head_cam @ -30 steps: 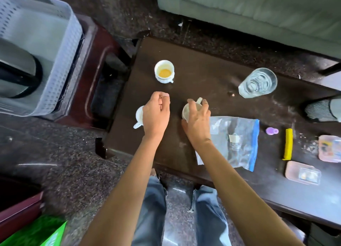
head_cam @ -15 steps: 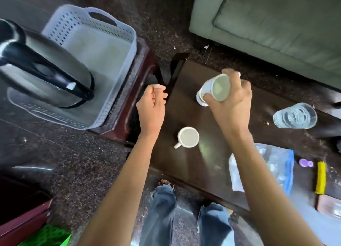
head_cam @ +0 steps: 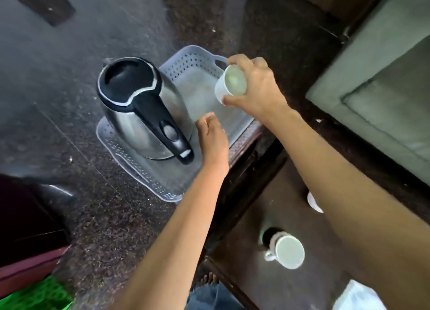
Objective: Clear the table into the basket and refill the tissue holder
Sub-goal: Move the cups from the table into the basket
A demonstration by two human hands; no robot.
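Observation:
My right hand [head_cam: 253, 86] grips a white cup [head_cam: 230, 83] and holds it tilted over the far right part of the grey perforated basket [head_cam: 193, 60]. A steel kettle with a black lid and handle [head_cam: 142, 107] stands in the basket's left half. My left hand [head_cam: 213, 135] hovers over the basket's near right side with fingers curled and holds nothing. On the dark wooden table [head_cam: 256, 228] a second white cup with a handle [head_cam: 287, 251] stands upright. A third white cup [head_cam: 313, 202] shows partly behind my right forearm.
The basket sits on a reddish side table [head_cam: 244, 144] left of the dark table. A green sofa [head_cam: 384, 93] fills the upper right. A clear plastic bag [head_cam: 358, 295] lies at the table's near end. A green box [head_cam: 35, 295] is on the floor at lower left.
My right hand has carried the cup from above the table leftward over the basket. My left hand moved with it to the basket's near side. The view has swung left.

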